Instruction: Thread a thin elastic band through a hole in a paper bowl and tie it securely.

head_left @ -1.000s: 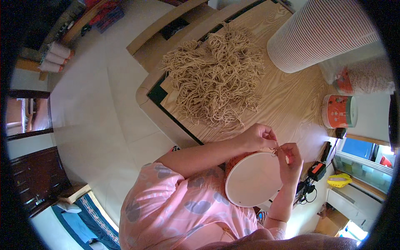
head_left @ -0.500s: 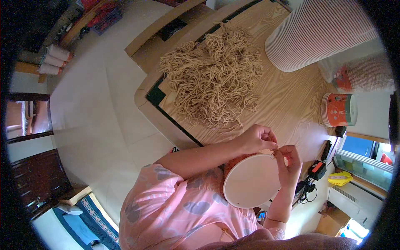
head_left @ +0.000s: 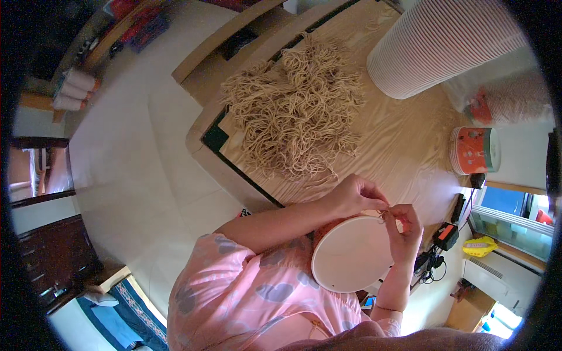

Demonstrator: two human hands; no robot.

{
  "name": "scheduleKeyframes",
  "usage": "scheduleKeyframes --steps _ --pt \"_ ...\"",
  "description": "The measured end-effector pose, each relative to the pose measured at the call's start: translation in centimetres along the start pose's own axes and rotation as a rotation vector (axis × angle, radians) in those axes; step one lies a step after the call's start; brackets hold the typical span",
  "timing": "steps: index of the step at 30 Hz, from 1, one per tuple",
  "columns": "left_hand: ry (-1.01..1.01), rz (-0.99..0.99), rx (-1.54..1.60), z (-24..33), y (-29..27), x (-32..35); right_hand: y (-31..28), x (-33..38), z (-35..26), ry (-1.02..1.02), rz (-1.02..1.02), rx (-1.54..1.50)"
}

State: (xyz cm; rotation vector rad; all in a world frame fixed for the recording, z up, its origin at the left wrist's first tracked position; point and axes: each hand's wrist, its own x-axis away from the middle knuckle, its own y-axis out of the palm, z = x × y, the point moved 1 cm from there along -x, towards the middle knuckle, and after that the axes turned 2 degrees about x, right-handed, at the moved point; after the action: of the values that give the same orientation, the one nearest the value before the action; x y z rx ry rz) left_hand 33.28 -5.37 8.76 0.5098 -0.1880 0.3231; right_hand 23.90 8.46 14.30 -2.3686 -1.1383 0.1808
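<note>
White round hoop w/ pale cloth stretched over it sits in the person's lap, at the near table edge, tilted up toward the cam. Both hands meet at its upper rim. Left hand comes in over the top edge, fingers pinched shut on smth tiny – too small to tell what, maybe a bit of thread. Right hand is on the hoop's right rim, fingers curled & pinched too, tips nearly touching the left's; whether it also grips the rim can't tell. Orange patch shows just under the hoop's upper left edge, by the left forearm.

Table = light wood, wavy grain, dark green edging on the near left corner. Big loose heap of tan yarn strands lies on it, beyond the hands, apart from them. Tall stack of white ribbed cups/plates at far right. Orange-and-white tub on its side near the right edge; clear bag w/ tan stuff beyond it.

Room: pale floor to the left, dark wood cabinet lower left, blue rug beside it, thread cones on a shelf upper left. Cables & an orange gadget at right below the table; yellow item further right.
</note>
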Motion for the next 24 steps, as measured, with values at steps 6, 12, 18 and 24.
scheduleKeyframes --steps 6,12,18,24 --pt "0.039 0.058 0.153 -1.0 0.2 -0.2 0.0 0.1 -0.5 0.018 0.01 0.016" --pt "0.078 0.05 0.085 -0.1 0.3 0.2 -0.1 0.2 -0.3 0.004 0.021 0.058" --pt "0.031 0.013 0.02 1.1 0.4 0.5 0.0 0.0 -0.4 -0.005 0.022 0.049" --pt "0.024 -0.002 -0.023 0.7 0.3 0.5 -0.1 0.0 -0.5 -0.029 0.016 0.071"
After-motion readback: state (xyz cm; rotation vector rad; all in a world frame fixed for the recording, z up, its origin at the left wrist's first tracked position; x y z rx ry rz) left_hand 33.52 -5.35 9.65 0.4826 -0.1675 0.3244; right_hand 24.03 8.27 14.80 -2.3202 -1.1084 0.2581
